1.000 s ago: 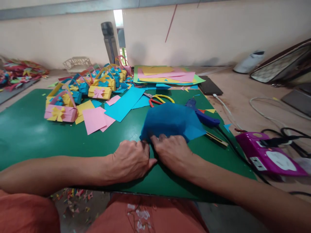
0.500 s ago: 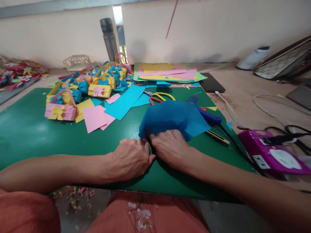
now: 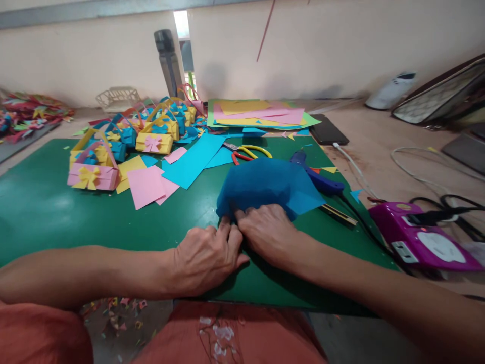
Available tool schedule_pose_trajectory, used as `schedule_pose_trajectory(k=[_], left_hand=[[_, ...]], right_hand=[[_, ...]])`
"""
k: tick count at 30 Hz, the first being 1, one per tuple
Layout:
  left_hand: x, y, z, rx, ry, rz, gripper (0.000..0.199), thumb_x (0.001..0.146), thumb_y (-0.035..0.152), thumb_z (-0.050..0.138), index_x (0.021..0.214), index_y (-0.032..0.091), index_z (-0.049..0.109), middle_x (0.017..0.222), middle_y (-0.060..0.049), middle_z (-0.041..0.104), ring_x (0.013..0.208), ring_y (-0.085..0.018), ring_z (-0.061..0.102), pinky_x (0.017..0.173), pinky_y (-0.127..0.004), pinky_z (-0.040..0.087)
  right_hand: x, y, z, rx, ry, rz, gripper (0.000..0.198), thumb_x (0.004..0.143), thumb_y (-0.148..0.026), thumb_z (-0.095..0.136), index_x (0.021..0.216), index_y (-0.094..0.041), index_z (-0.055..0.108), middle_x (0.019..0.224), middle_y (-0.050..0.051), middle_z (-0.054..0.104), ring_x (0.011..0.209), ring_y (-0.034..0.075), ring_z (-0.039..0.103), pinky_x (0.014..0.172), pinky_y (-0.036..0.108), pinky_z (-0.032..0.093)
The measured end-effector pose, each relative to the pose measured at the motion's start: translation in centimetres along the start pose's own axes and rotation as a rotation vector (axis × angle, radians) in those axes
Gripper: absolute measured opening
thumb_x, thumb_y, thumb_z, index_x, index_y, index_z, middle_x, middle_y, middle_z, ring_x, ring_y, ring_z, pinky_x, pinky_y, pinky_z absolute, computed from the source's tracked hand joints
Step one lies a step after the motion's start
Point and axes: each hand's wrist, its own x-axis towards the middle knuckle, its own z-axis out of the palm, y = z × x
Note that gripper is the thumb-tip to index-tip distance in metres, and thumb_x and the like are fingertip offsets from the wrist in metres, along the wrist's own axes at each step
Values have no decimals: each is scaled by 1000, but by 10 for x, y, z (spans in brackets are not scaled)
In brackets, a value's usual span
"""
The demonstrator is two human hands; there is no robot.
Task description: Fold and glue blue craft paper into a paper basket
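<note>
A sheet of blue paper (image 3: 261, 182), bent and standing partly up off the green board, is between my hands and the pliers. My right hand (image 3: 267, 230) has its fingers curled, gripping the paper's near edge. Close beside it, my left hand (image 3: 210, 255) bends its fingers at the paper's near left corner, with the index fingertip against the edge. Fingertips of both hands are partly hidden by the paper and knuckles. Behind the sheet lie pliers (image 3: 250, 152) with red and yellow handles. A blue glue gun (image 3: 318, 177) rests to its right.
Small paper baskets (image 3: 93, 174) with bows stand on the left of the green board (image 3: 159, 227). Pink cards (image 3: 146, 187) and blue strips (image 3: 195, 162) lie nearby. A purple power strip (image 3: 424, 237), cables and a phone (image 3: 329, 130) are on the right. Coloured sheets (image 3: 261, 114) are stacked behind.
My left hand has shifted slightly, its index finger now straighter toward the paper's corner and its thumb farther right. My right hand and the blue paper have barely moved.
</note>
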Motion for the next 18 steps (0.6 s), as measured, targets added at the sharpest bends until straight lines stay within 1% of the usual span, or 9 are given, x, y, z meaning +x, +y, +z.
schedule_pose_trajectory(k=[4, 6, 8, 12, 15, 18], left_hand=[[4, -2, -2, 16, 41, 43, 40, 89, 41, 41, 105, 5, 49, 84, -10, 60, 65, -22, 61, 38, -29, 41], [5, -2, -2, 18, 37, 45, 42, 89, 41, 41, 108, 5, 49, 83, -9, 58, 64, -22, 60, 36, -29, 39], [6, -2, -2, 17, 4, 35, 42, 89, 41, 39, 107, 5, 50, 82, -9, 57, 62, -21, 59, 36, -28, 38], [6, 2, -2, 46, -34, 30, 38, 91, 35, 35, 109, 4, 50, 85, -12, 58, 66, -22, 58, 43, -30, 42], [6, 4, -3, 66, -39, 48, 36, 92, 29, 32, 110, 4, 50, 84, -13, 58, 69, -24, 58, 45, -31, 43], [7, 5, -1, 68, 1, 93, 30, 91, 21, 31, 104, 5, 52, 81, -12, 59, 70, -24, 57, 49, -32, 44]], right_hand=[[-7, 3, 10, -37, 46, -6, 27, 86, -15, 42, 106, -11, 59, 74, 13, 69, 67, 22, 65, 52, 27, 38], [-10, 4, 13, -68, 54, 6, 28, 85, -14, 41, 107, -10, 59, 70, 13, 69, 66, 21, 65, 52, 25, 37], [-12, 5, 13, -84, 51, 25, 27, 85, -13, 40, 104, -10, 59, 68, 13, 68, 65, 20, 65, 52, 24, 37], [-14, 5, 12, -102, 48, 37, 27, 85, -13, 39, 102, -9, 60, 68, 13, 68, 63, 20, 65, 50, 24, 37], [-16, 5, 15, -116, 55, 47, 31, 85, -12, 40, 111, -7, 56, 69, 14, 68, 63, 20, 65, 49, 24, 37], [-18, 7, 20, -119, 66, 44, 37, 84, -10, 40, 119, -4, 51, 68, 14, 68, 61, 20, 65, 48, 23, 38]])
